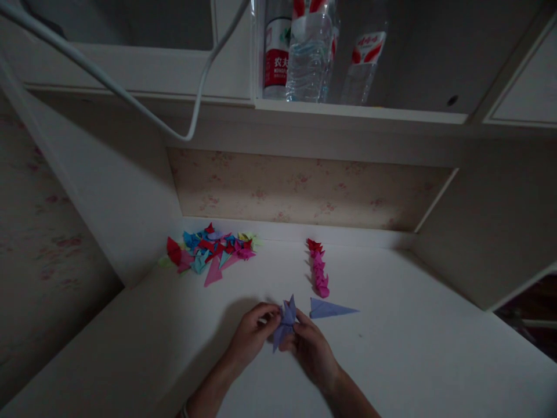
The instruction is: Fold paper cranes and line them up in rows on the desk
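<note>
Between my two hands is a purple folded-paper piece (286,323) with several pointed tips, held just above the white desk. My left hand (256,326) pinches its left side between thumb and fingers. On the other side, my right hand (314,346) grips the paper with the thumb in front and the fingers partly hidden behind. To the right of my right hand lies a flat purple paper triangle (331,309), its long point facing right. Beyond it, a row of red and pink folded-paper pieces (319,268) runs away from me toward the back of the desk.
A heap of multicoloured folded paper (213,248) lies at the back left of the white desk (391,360). Overhead, a shelf (361,112) holds plastic bottles (308,58). A white cable (143,113) hangs at the upper left. Side panels flank the desk.
</note>
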`<move>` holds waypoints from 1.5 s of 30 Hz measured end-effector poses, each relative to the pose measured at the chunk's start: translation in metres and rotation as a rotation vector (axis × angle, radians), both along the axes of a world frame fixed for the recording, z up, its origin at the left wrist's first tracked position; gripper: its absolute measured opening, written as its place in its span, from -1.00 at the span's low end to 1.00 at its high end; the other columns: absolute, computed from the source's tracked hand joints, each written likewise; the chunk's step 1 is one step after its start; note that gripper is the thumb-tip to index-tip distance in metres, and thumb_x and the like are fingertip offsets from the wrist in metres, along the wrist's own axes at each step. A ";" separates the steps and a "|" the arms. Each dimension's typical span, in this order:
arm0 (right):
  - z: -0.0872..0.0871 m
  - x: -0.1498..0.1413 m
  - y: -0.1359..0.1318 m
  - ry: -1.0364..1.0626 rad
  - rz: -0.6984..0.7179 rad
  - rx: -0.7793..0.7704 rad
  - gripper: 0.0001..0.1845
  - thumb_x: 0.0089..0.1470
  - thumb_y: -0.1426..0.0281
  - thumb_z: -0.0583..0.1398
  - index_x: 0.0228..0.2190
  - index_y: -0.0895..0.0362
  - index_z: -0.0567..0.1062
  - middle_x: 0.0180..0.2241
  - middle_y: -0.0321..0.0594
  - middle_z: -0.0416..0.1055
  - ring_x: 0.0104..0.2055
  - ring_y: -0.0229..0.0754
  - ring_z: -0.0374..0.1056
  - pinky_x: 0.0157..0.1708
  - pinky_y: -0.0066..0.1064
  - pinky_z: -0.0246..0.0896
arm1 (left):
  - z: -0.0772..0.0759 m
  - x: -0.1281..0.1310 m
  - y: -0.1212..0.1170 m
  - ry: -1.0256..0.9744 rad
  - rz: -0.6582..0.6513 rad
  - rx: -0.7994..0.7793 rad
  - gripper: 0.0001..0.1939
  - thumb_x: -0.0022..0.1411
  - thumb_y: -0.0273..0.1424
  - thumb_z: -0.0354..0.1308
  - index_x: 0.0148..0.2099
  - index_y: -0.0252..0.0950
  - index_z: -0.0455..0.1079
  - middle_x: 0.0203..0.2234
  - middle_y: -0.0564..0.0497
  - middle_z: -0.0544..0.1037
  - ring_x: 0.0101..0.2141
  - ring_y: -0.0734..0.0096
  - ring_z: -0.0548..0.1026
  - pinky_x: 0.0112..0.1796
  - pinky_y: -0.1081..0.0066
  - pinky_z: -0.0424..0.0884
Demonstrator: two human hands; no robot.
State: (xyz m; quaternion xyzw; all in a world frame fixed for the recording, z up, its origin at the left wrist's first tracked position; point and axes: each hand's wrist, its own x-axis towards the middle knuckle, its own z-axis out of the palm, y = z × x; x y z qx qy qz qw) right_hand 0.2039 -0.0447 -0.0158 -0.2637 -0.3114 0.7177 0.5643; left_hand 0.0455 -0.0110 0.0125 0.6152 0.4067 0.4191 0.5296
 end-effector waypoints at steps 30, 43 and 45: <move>-0.024 -0.007 0.004 -0.321 -0.257 0.021 -0.56 -0.03 -0.01 0.24 -0.38 0.12 0.40 -0.67 -0.46 0.18 -0.69 -0.41 0.03 -0.71 -0.57 -0.12 | -0.004 0.007 0.011 -0.046 0.204 -0.153 -0.64 0.01 -0.09 0.23 -0.37 -0.32 0.48 -0.69 0.17 0.30 -0.62 0.53 0.21 -0.58 0.54 0.11; -0.055 -0.014 0.021 -0.467 -0.278 0.113 -0.38 -0.14 -0.20 0.17 -0.40 0.12 0.41 -0.77 -0.42 0.23 -0.74 -0.39 0.00 -0.71 -0.56 -0.15 | 0.058 0.067 0.087 -0.028 0.163 -0.019 -0.63 -0.02 -0.06 0.23 -0.42 -0.29 0.39 -0.66 0.21 0.20 -0.61 0.56 0.12 -0.59 0.55 0.02; -0.059 -0.015 0.024 -0.450 -0.270 0.092 -0.37 -0.14 -0.20 0.16 -0.41 0.14 0.40 -0.78 -0.45 0.19 -0.75 -0.41 0.00 -0.72 -0.58 -0.17 | 0.059 0.074 0.100 -0.031 0.175 -0.025 -0.61 -0.02 -0.04 0.23 -0.43 -0.30 0.39 -0.67 0.22 0.16 -0.62 0.58 0.09 -0.60 0.55 -0.01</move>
